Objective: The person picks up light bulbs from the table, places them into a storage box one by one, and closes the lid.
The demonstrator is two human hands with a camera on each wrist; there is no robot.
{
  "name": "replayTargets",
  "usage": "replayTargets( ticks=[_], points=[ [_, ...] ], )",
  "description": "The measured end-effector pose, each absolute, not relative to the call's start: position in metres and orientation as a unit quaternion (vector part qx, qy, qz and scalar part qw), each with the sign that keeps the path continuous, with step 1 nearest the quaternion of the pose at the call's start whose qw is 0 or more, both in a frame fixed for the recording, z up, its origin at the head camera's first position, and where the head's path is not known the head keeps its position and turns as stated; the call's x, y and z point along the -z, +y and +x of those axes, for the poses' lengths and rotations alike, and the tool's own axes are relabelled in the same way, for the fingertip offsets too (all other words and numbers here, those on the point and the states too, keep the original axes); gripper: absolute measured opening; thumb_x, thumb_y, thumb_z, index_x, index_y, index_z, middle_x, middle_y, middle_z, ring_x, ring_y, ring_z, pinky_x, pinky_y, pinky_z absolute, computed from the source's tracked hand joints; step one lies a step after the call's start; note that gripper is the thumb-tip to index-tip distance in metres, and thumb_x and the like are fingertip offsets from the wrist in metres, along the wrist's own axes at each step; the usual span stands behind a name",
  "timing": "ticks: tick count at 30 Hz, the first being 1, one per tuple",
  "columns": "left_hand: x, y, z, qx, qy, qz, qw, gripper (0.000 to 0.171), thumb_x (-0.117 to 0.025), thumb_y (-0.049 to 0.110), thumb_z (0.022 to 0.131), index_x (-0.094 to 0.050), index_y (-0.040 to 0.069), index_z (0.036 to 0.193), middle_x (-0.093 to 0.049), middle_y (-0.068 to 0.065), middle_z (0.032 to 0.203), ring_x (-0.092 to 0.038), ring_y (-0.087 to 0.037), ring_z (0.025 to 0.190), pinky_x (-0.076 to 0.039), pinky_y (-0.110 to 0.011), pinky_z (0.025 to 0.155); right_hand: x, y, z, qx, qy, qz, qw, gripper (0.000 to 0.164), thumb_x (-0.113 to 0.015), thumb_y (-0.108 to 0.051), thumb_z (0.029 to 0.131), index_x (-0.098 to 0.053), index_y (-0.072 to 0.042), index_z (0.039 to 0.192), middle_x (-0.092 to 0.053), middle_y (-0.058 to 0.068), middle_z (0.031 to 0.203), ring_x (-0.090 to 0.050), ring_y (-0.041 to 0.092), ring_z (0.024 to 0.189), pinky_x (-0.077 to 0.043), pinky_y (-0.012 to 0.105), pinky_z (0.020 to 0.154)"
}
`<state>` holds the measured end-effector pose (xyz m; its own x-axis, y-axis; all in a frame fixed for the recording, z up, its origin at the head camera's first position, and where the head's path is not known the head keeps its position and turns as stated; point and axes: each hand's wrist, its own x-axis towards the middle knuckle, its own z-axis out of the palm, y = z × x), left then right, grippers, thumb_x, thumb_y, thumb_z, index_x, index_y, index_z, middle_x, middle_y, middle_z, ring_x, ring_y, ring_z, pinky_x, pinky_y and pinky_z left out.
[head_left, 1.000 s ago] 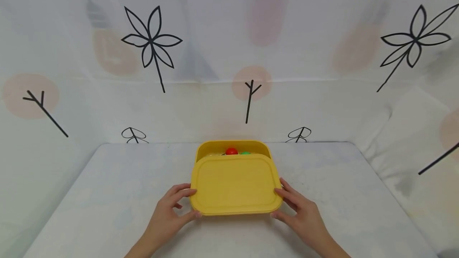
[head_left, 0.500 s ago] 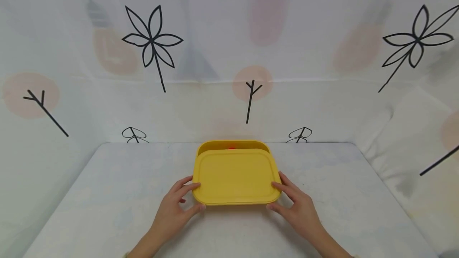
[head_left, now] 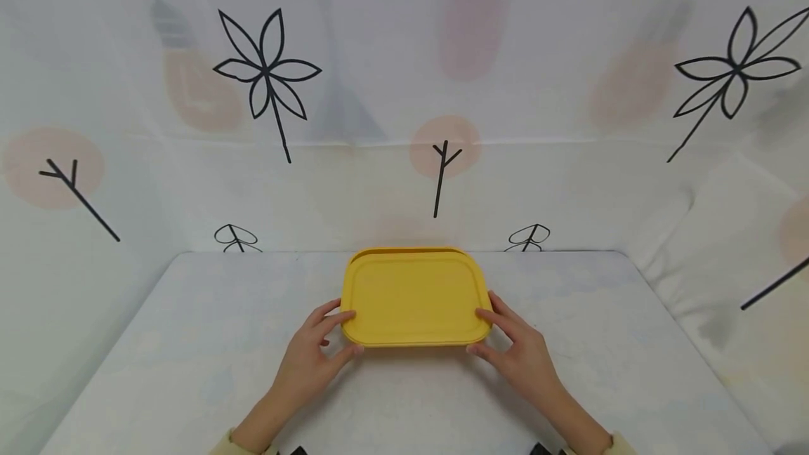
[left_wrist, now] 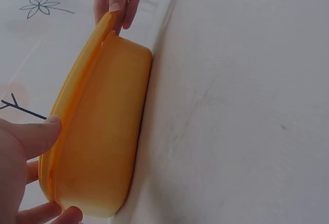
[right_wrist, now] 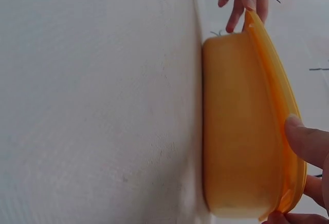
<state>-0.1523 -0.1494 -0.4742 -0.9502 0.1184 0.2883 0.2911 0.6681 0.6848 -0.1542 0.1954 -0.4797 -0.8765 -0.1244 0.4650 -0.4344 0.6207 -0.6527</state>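
Note:
A yellow lid (head_left: pixel 417 298) lies over the top of a yellow plastic box (left_wrist: pixel 105 126), and only a thin strip of the box's far rim shows behind it in the head view. My left hand (head_left: pixel 311 351) pinches the lid's left end, thumb at the near corner and fingertips on top and at the side. At the other end my right hand (head_left: pixel 520 351) grips the lid the same way. Both wrist views show the lid at the rim of the box (right_wrist: pixel 241 126), which stands on the table. The contents of the box are hidden under the lid.
The box stands toward the back of a table (head_left: pixel 208 343) covered in pale cloth. Behind and on both sides hangs a white curtain (head_left: pixel 379 195) printed with black plant outlines and pale blotches.
Both hands have moved the lid away from me and lower onto the box. The red and green items seen inside earlier are now covered.

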Motion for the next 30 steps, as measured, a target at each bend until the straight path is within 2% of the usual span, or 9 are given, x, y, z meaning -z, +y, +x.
replayTargets(
  ticks=[3,7,9,11,24,30],
  points=[
    [0.475,-0.149,-0.155,0.39,-0.907,-0.115,0.113,0.05,-0.086,0.031,0.078,-0.069,0.023,0.123,-0.052,-0.001,0.142,-0.058,-0.023,0.118,-0.055,-0.035,0.076,0.48,0.195,-0.157,-0.405,-0.882,0.152,0.186,0.061,-0.091,-0.023,0.067,-0.07,-0.007,0.122,-0.051,0.016,0.145,-0.051,0.035,0.13,-0.031,0.007,0.098],
    [0.474,-0.148,-0.159,0.387,-0.907,-0.117,0.119,0.051,-0.087,0.03,0.077,-0.069,0.022,0.124,-0.052,-0.003,0.142,-0.058,-0.024,0.118,-0.055,-0.035,0.076,0.481,0.195,-0.16,-0.405,-0.887,0.142,0.172,0.062,-0.091,-0.024,0.068,-0.07,-0.007,0.123,-0.05,0.016,0.146,-0.05,0.034,0.132,-0.042,0.028,0.1],
    [0.474,-0.148,-0.161,0.385,-0.907,-0.117,0.12,0.051,-0.086,0.03,0.078,-0.069,0.021,0.125,-0.051,-0.003,0.142,-0.057,-0.024,0.119,-0.055,-0.035,0.076,0.481,0.195,-0.162,-0.405,-0.889,0.138,0.164,0.062,-0.091,-0.024,0.068,-0.069,-0.006,0.123,-0.049,0.016,0.147,-0.049,0.033,0.133,-0.044,0.039,0.099],
    [0.474,-0.148,-0.162,0.384,-0.908,-0.118,0.121,0.051,-0.086,0.03,0.078,-0.068,0.021,0.126,-0.051,-0.003,0.142,-0.057,-0.024,0.118,-0.054,-0.035,0.076,0.482,0.194,-0.165,-0.405,-0.89,0.136,0.157,0.062,-0.091,-0.024,0.069,-0.069,-0.006,0.124,-0.049,0.016,0.147,-0.048,0.034,0.133,-0.044,0.044,0.099],
    [0.475,-0.15,-0.172,0.386,-0.907,-0.119,0.12,0.049,-0.085,0.03,0.079,-0.068,0.022,0.125,-0.051,0.001,0.137,-0.058,-0.016,0.104,-0.051,-0.032,0.073,0.482,0.197,-0.177,-0.414,-0.886,0.145,0.149,0.062,-0.09,-0.022,0.07,-0.068,-0.004,0.125,-0.048,0.016,0.148,-0.048,0.035,0.133,-0.045,0.044,0.098],
    [0.474,-0.149,-0.174,0.388,-0.906,-0.119,0.119,0.048,-0.085,0.029,0.08,-0.068,0.022,0.124,-0.051,0.001,0.136,-0.058,-0.018,0.103,-0.051,-0.032,0.073,0.482,0.197,-0.18,-0.416,-0.885,0.15,0.149,0.062,-0.09,-0.022,0.069,-0.069,-0.003,0.124,-0.048,0.017,0.148,-0.048,0.035,0.133,-0.045,0.044,0.098]
  ],
)
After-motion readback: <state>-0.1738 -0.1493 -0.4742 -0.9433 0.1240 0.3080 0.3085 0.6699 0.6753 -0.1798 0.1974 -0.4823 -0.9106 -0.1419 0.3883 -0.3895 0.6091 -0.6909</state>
